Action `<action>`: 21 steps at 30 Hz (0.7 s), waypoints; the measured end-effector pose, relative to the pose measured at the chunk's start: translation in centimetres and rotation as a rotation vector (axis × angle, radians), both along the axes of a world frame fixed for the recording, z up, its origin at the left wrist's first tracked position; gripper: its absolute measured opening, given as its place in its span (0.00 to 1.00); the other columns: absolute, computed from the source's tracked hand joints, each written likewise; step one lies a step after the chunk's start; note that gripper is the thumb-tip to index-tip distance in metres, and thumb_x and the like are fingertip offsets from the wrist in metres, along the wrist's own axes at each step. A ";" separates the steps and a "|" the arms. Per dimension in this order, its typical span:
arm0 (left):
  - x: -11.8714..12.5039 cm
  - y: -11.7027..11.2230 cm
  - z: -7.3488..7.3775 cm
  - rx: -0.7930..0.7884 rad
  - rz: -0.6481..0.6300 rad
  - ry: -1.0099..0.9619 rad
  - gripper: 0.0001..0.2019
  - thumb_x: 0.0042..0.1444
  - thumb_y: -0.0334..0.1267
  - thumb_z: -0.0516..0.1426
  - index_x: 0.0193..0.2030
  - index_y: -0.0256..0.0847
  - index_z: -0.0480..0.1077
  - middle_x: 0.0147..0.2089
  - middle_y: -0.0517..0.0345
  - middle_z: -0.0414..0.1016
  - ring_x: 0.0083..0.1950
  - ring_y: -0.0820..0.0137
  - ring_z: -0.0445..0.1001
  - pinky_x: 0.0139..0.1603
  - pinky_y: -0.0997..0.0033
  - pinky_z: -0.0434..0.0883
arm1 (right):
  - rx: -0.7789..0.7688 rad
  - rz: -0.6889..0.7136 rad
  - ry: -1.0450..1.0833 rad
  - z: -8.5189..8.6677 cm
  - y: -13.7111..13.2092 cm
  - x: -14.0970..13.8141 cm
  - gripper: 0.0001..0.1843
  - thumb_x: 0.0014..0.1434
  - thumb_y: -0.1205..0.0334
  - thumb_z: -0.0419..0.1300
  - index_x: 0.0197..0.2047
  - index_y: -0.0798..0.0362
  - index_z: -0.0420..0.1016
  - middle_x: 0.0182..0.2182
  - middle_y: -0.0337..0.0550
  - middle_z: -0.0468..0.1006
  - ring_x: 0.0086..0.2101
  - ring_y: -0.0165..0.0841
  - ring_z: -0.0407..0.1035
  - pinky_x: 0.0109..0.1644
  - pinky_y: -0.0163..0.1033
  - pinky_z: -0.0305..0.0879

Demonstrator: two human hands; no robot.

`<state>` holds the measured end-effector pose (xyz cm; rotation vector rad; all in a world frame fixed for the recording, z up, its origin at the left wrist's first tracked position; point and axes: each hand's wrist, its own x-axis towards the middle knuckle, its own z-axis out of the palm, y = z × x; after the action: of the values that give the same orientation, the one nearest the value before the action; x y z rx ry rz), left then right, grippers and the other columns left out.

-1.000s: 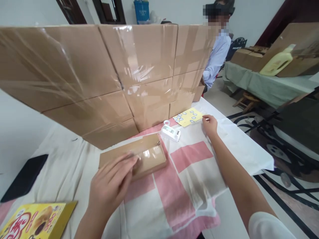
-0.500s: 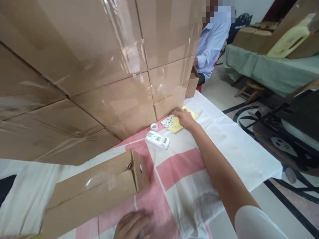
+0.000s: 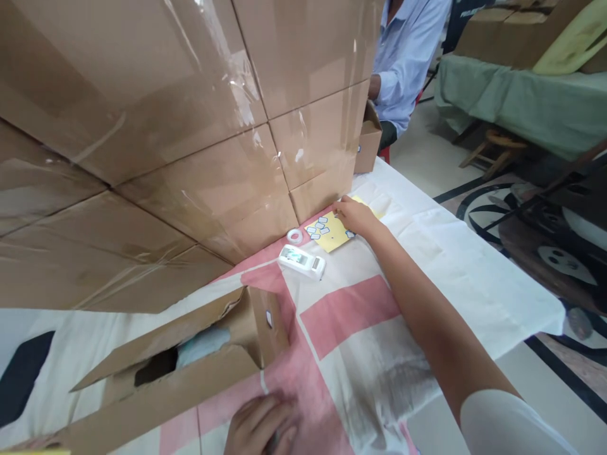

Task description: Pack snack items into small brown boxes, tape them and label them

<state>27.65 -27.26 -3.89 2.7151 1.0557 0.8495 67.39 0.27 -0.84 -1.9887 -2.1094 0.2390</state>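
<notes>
My right hand [image 3: 356,217] is over a yellow sheet [image 3: 334,235] dotted with several small blue-edged white labels. Its fingers are drawn together in a pinch, and what they hold is too small to make out. Near the bottom edge, my left hand [image 3: 260,424] is curled closed beside a long cardboard box [image 3: 190,392]; a dark sliver shows at its fingers, but I cannot name it. The box's top flaps stand apart, with something pale blue inside, and a small label is on its end. A white handheld device [image 3: 302,261] and a roll of tape [image 3: 294,236] lie left of the sheet.
Taped cardboard cartons [image 3: 199,183] form a tall wall behind the device. Past it, a person in a light blue shirt [image 3: 406,63] sits by a smaller box [image 3: 368,142]. A black flat object [image 3: 24,379] lies at left. The white table cover [image 3: 455,259] extends right.
The long box's flaps have come apart, showing its inside. My right fingers have gone from lying on the sheet to a pinch lifted slightly. The camera view has shifted.
</notes>
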 end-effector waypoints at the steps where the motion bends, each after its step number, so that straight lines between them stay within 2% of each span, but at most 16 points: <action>1: 0.2 -0.1 0.2 -0.016 0.024 -0.024 0.10 0.67 0.43 0.55 0.44 0.46 0.77 0.36 0.58 0.84 0.34 0.70 0.83 0.38 0.74 0.80 | 0.007 -0.006 -0.008 -0.2 0.0 -0.1 0.15 0.66 0.67 0.52 0.49 0.48 0.77 0.47 0.49 0.74 0.38 0.38 0.70 0.35 0.38 0.56; 5: 0.4 -0.8 0.6 -0.104 0.049 -0.060 0.09 0.66 0.42 0.56 0.47 0.47 0.76 0.37 0.58 0.84 0.37 0.69 0.83 0.40 0.69 0.80 | 0.039 -0.054 -0.023 -0.6 0.3 -0.2 0.14 0.67 0.64 0.51 0.47 0.49 0.77 0.47 0.50 0.74 0.38 0.39 0.70 0.34 0.39 0.55; 7: 0.3 -1.1 0.5 -0.129 0.059 -0.067 0.09 0.65 0.40 0.57 0.49 0.47 0.75 0.38 0.58 0.83 0.38 0.68 0.83 0.41 0.67 0.80 | 0.053 -0.088 -0.026 -0.4 0.4 -0.3 0.15 0.69 0.64 0.49 0.49 0.50 0.76 0.46 0.52 0.75 0.38 0.40 0.70 0.35 0.39 0.56; 12: 0.2 -1.5 0.5 -0.133 0.091 -0.147 0.09 0.61 0.33 0.58 0.48 0.45 0.75 0.38 0.55 0.82 0.39 0.67 0.81 0.43 0.65 0.79 | -0.044 -0.105 -0.034 1.6 0.2 -0.7 0.15 0.70 0.64 0.49 0.54 0.57 0.72 0.43 0.61 0.78 0.38 0.43 0.71 0.38 0.42 0.58; 16: 0.4 -2.1 1.1 -0.139 0.088 -0.238 0.11 0.60 0.28 0.56 0.48 0.41 0.74 0.33 0.55 0.79 0.34 0.69 0.77 0.36 0.68 0.77 | -0.102 -0.118 0.001 2.9 -0.3 -1.6 0.14 0.68 0.63 0.51 0.54 0.55 0.71 0.39 0.57 0.79 0.37 0.45 0.72 0.38 0.43 0.60; 18: 0.3 -2.4 1.6 -0.104 0.096 -0.270 0.12 0.60 0.26 0.56 0.48 0.40 0.73 0.33 0.55 0.78 0.33 0.69 0.76 0.34 0.68 0.75 | -0.057 -0.066 0.064 3.6 -0.8 -2.2 0.12 0.67 0.63 0.51 0.50 0.53 0.72 0.41 0.55 0.79 0.39 0.45 0.72 0.38 0.42 0.61; 21: -0.6 -2.3 2.8 -0.026 0.123 -0.330 0.13 0.58 0.23 0.56 0.48 0.40 0.72 0.34 0.55 0.77 0.35 0.68 0.75 0.34 0.67 0.74 | 0.120 0.148 0.250 5.4 -2.2 -3.6 0.08 0.66 0.63 0.52 0.42 0.52 0.72 0.41 0.51 0.78 0.40 0.42 0.71 0.39 0.41 0.60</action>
<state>27.05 -29.57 -1.10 2.3935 1.1549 1.2408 63.75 -1.95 4.56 -1.6442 -2.0593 0.3572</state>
